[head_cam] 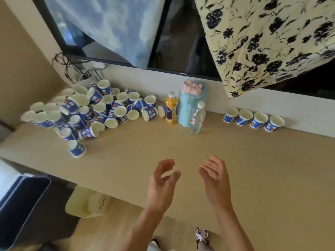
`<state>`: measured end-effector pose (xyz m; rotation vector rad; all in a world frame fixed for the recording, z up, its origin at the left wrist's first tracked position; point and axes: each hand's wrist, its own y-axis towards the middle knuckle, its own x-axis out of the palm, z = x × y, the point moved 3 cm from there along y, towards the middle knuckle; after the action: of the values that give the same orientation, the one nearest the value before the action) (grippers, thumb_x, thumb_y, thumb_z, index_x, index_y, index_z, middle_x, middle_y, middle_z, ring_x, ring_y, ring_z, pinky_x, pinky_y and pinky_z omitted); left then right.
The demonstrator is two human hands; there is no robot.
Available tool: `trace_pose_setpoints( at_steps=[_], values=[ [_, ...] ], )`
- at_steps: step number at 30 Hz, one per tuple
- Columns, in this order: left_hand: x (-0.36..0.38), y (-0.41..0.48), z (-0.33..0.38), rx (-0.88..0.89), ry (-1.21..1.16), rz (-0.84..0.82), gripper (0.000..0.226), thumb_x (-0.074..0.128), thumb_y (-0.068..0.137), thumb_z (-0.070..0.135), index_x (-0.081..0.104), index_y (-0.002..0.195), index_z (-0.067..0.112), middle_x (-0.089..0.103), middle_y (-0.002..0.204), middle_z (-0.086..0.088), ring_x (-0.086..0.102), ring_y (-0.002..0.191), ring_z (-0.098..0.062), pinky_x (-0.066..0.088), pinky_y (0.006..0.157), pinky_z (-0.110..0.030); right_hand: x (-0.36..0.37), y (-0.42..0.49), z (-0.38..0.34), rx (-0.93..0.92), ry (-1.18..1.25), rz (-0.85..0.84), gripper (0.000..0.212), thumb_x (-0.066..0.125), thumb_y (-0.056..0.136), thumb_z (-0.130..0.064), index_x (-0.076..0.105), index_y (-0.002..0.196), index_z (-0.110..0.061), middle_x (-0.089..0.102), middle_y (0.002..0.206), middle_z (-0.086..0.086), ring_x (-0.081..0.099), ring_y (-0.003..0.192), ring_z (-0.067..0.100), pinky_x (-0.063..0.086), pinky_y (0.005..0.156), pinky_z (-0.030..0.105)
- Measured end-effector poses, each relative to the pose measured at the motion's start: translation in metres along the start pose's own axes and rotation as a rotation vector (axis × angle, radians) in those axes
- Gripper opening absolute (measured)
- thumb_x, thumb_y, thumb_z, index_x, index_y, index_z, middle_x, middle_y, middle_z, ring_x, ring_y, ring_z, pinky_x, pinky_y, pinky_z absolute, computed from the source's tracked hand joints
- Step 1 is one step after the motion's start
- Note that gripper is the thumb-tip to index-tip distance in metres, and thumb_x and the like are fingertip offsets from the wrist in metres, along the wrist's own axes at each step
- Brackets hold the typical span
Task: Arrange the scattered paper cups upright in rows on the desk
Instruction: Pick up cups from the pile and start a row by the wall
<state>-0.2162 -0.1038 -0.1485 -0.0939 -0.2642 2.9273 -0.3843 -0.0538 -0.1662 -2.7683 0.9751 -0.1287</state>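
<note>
A heap of blue-and-white paper cups (85,109) lies scattered at the desk's back left, many on their sides. One stray cup (75,148) lies nearest the front left edge. Several cups (253,120) stand upright in a row at the back right, against the wall. My left hand (161,183) and my right hand (215,180) hover over the front middle of the wooden desk (181,147), palms facing each other, fingers loosely curled, holding nothing.
An orange juice bottle (171,108), a light-blue jug with a pink scrunchie on top (190,105) and a clear water bottle (197,118) stand mid-back. A monitor (181,42), draped cloths and tangled cables sit behind. A pale bin (87,201) stands below the desk's front edge.
</note>
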Motion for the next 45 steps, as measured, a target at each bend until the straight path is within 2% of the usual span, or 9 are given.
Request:
trace_pose_setpoints(
  at_steps=[7, 14, 19, 22, 27, 29, 33, 40, 45],
  values=[
    [-0.05, 0.003, -0.006, -0.008, -0.022, 0.055, 0.027, 0.065, 0.08, 0.031, 0.067, 0.106, 0.024, 0.071, 0.11, 0.008, 0.063, 0.109, -0.008, 0.048, 0.078, -0.009, 0.043, -0.03, 0.014, 0.015, -0.085, -0.108, 0.047, 0.075, 0.09, -0.011, 0.053, 0.129, -0.027, 0.063, 0.129, -0.001, 0.066, 0.112, 0.009, 0.048, 0.087, 0.02],
    [-0.073, 0.037, 0.001, -0.013, -0.003, 0.123, 0.025, 0.065, 0.082, 0.034, 0.067, 0.106, 0.028, 0.071, 0.11, 0.012, 0.063, 0.111, -0.005, 0.051, 0.083, -0.017, 0.097, 0.009, 0.008, 0.008, -0.133, -0.224, 0.047, 0.075, 0.091, -0.019, 0.054, 0.133, -0.023, 0.063, 0.129, -0.005, 0.065, 0.115, 0.009, 0.048, 0.09, 0.022],
    [-0.113, 0.065, 0.006, 0.027, 0.029, 0.255, 0.022, 0.066, 0.083, 0.032, 0.068, 0.105, 0.029, 0.072, 0.11, 0.012, 0.063, 0.111, -0.004, 0.051, 0.081, -0.015, 0.154, 0.031, 0.007, -0.002, -0.147, -0.336, 0.045, 0.072, 0.092, -0.012, 0.055, 0.133, -0.018, 0.063, 0.131, -0.001, 0.066, 0.114, 0.011, 0.049, 0.081, 0.013],
    [-0.149, 0.079, 0.004, 0.022, 0.053, 0.345, 0.021, 0.067, 0.084, 0.03, 0.069, 0.105, 0.026, 0.072, 0.109, 0.011, 0.064, 0.11, -0.005, 0.051, 0.079, -0.013, 0.181, 0.035, 0.003, -0.019, -0.152, -0.398, 0.043, 0.074, 0.092, -0.017, 0.057, 0.132, -0.018, 0.063, 0.128, -0.007, 0.067, 0.109, 0.004, 0.049, 0.078, 0.007],
    [-0.229, 0.123, -0.007, -0.041, 0.103, 0.488, 0.017, 0.07, 0.095, 0.015, 0.068, 0.112, 0.019, 0.069, 0.114, 0.005, 0.064, 0.108, -0.008, 0.049, 0.073, -0.009, 0.207, 0.045, 0.005, -0.004, -0.166, -0.36, 0.035, 0.071, 0.093, -0.012, 0.06, 0.126, -0.02, 0.066, 0.125, -0.01, 0.067, 0.101, -0.007, 0.051, 0.077, 0.009],
    [-0.26, 0.145, -0.017, -0.126, 0.136, 0.514, 0.023, 0.069, 0.095, 0.02, 0.066, 0.118, 0.018, 0.067, 0.117, 0.002, 0.063, 0.106, -0.009, 0.05, 0.076, -0.017, 0.219, 0.052, 0.007, 0.011, -0.169, -0.324, 0.034, 0.071, 0.093, -0.009, 0.061, 0.125, -0.017, 0.066, 0.124, -0.007, 0.067, 0.098, -0.008, 0.05, 0.075, 0.008],
    [-0.313, 0.194, -0.044, -0.192, 0.388, 0.455, 0.032, 0.072, 0.093, 0.027, 0.062, 0.122, 0.02, 0.063, 0.125, -0.001, 0.06, 0.117, -0.022, 0.051, 0.097, -0.04, 0.253, 0.06, 0.008, 0.008, -0.177, -0.242, 0.032, 0.07, 0.093, -0.005, 0.062, 0.122, -0.015, 0.069, 0.121, -0.001, 0.069, 0.097, -0.005, 0.051, 0.077, 0.009],
    [-0.359, 0.242, -0.076, -0.142, 0.99, 0.224, 0.073, 0.076, 0.085, 0.029, 0.04, 0.148, 0.018, 0.04, 0.151, -0.007, 0.04, 0.136, -0.03, 0.04, 0.111, -0.045, 0.324, 0.043, 0.023, 0.043, -0.204, -0.266, 0.031, 0.07, 0.093, -0.006, 0.062, 0.121, -0.017, 0.069, 0.12, -0.002, 0.07, 0.102, 0.003, 0.052, 0.081, 0.014],
    [-0.375, 0.247, -0.1, -0.057, 1.16, 0.079, 0.076, 0.077, 0.082, 0.024, 0.039, 0.148, 0.02, 0.039, 0.153, -0.007, 0.04, 0.138, -0.029, 0.043, 0.108, -0.042, 0.356, 0.029, 0.033, 0.076, -0.229, -0.276, 0.03, 0.07, 0.093, -0.004, 0.062, 0.118, -0.018, 0.068, 0.12, 0.001, 0.071, 0.101, 0.008, 0.053, 0.081, 0.017]
  ],
)
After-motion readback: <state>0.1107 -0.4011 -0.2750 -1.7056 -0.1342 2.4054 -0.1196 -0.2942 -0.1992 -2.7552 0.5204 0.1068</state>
